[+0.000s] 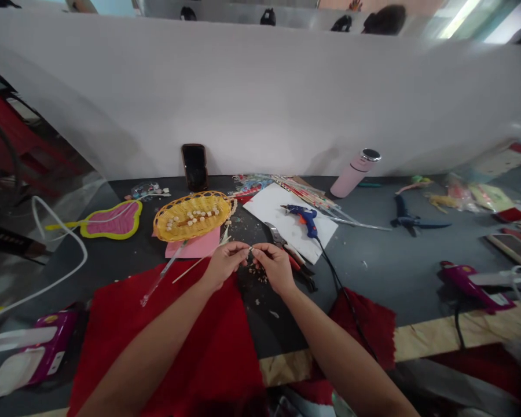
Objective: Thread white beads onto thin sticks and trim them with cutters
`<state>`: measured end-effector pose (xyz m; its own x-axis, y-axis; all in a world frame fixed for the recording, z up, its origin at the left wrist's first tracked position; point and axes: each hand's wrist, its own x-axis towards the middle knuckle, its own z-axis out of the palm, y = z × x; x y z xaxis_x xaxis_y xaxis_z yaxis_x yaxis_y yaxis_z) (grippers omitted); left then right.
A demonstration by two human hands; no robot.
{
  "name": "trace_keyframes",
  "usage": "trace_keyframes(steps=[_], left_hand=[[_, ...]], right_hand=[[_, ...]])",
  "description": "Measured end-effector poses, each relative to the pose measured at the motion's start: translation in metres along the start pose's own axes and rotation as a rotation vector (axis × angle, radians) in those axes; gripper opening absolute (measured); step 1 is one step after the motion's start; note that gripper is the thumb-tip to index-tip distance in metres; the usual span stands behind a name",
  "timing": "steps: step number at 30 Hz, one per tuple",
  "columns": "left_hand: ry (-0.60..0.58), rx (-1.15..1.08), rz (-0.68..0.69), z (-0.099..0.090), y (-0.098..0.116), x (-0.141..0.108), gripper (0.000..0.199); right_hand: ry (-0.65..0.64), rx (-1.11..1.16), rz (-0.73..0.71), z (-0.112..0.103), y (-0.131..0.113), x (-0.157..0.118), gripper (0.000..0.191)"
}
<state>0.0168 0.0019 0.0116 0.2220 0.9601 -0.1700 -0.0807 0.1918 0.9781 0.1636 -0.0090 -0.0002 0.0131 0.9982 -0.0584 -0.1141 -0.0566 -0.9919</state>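
Observation:
My left hand (223,265) and my right hand (275,267) meet over the table, thumbs and forefingers pinched together. Between the fingertips is a small pale piece (250,249), too small to name and mostly covered. A thin pale stick (190,270) runs out to the left from beside my left hand. Pale crumbs (258,274) lie just below the fingertips. To the right of my right hand are pliers (276,236) with red and dark handles. A yellow woven basket (160,227) with several small whitish pieces stands behind my left hand.
A blue glue gun (301,217) rests on white paper (260,205), its cord trailing forward. Red cloth (165,347) covers the front left. Along the wall stand a phone (195,167) and a pink bottle (353,174). A purple device (475,285) lies far right.

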Motion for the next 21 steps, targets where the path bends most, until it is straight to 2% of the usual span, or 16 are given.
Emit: trace_keyframes(steps=[9, 21], left_hand=[[-0.025, 0.031, 0.014, -0.0014, -0.0001, -0.0009, 0.035], [-0.069, 0.007, -0.059, -0.0075, 0.0093, -0.0070, 0.032]], right_hand=[[-0.032, -0.078, -0.030, -0.0029, -0.0009, -0.0005, 0.025], [-0.058, -0.052, -0.055, 0.0017, -0.0033, -0.0055, 0.020]])
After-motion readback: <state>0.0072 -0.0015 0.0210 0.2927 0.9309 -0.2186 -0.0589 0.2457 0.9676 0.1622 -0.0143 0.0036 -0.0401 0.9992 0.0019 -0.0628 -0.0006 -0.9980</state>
